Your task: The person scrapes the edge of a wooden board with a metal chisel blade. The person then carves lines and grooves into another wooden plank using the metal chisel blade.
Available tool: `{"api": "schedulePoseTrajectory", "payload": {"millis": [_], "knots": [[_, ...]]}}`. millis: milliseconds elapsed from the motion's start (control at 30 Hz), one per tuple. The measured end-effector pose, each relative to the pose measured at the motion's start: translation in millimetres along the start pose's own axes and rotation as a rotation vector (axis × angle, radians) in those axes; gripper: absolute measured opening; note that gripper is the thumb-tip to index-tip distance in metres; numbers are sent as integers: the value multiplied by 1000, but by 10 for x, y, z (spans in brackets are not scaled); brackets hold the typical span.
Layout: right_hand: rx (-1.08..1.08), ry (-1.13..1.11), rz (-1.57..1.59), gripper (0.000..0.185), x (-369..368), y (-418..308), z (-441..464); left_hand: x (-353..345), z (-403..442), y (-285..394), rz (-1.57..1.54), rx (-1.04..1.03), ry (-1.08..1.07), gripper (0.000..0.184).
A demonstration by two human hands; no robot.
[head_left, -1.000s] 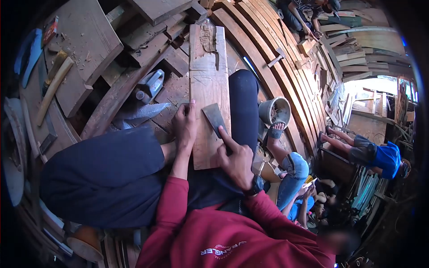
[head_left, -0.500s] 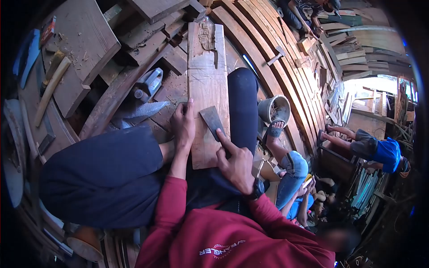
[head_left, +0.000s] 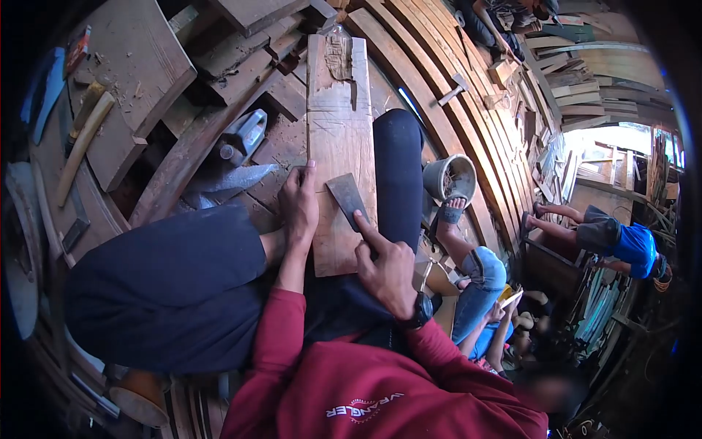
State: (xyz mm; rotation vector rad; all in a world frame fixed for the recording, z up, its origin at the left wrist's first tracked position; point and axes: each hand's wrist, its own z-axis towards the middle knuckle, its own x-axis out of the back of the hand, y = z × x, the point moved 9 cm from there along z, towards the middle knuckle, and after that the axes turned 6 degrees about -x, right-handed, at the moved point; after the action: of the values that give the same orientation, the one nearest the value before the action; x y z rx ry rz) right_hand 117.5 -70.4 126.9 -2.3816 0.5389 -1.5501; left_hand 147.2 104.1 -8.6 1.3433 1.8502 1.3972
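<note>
A long wooden board [head_left: 342, 154] lies along my lap, with a rough, broken-out hollow at its far end and pencil-like lines across its face. My left hand [head_left: 298, 201] is closed on the board's left edge, its thumb along the top. In my right hand [head_left: 386, 271] is a flat dark metal blade [head_left: 346, 199], which looks like a plane iron or scraper. My right index finger stretches along it, and the other fingers curl below. The blade lies slanted over the near half of the board; whether it presses on the wood I cannot tell.
A wooden-handled tool [head_left: 85, 148] lies on planks at the left, near a plastic jug [head_left: 246, 135]. A bucket [head_left: 450, 178] and a hammer [head_left: 453, 89] are to the right, by long curved timbers [head_left: 424, 80]. A person in blue [head_left: 632, 249] stands farther right; others sit nearby.
My hands, the blade and the board hold nearly the same place. At the right, the person in blue has shifted slightly, and a seated person's hands with a yellow thing have moved a little.
</note>
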Motion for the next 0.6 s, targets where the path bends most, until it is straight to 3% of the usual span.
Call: {"api": "schedulePoseTrajectory", "payload": {"millis": [600], "knots": [[123,-53,-34,54,-81,-6,-78,-2,25,-30,7,-17,11,54]]}}
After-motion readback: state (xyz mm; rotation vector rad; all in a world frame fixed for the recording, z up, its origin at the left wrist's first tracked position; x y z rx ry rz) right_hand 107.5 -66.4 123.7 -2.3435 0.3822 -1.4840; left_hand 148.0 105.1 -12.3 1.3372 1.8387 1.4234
